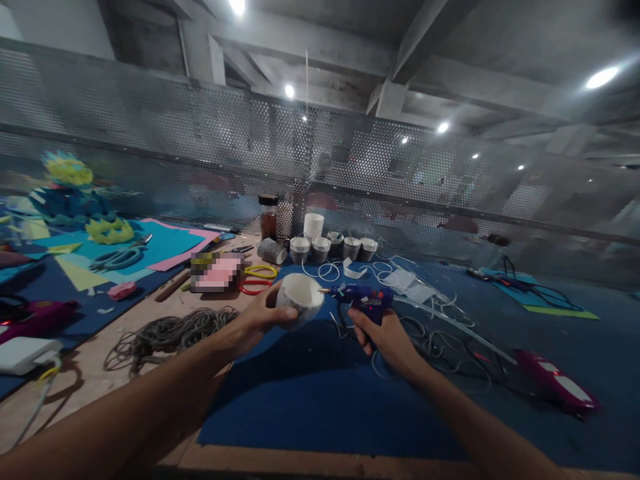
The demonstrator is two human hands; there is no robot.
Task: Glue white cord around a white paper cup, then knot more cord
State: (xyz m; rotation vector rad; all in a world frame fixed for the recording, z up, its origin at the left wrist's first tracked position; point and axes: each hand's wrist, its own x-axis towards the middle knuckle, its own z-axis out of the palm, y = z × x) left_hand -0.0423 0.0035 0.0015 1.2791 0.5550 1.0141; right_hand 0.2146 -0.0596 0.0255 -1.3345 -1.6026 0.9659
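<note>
My left hand [265, 312] grips a whitish paper cup [300, 303], tilted so that its white inside faces right, with my thumb across the lower front. In my right hand [380, 333] is a dark blue glue gun [364, 295], my fingers wrapped around its handle. Its metal nozzle points left and meets or nearly meets the cup's right rim; I cannot tell whether they touch. A small red light glows on the gun's body. Below both hands lies a dark blue mat [300, 400].
Several grey-wrapped cups [301, 251] and a stack of white cups [314, 225] stand at the back, beside a brown jar [269, 220]. Grey cord [175, 333] and red-handled scissors [256, 287] lie left. Loose cables [440, 340] and a magenta power strip [557, 380] are right.
</note>
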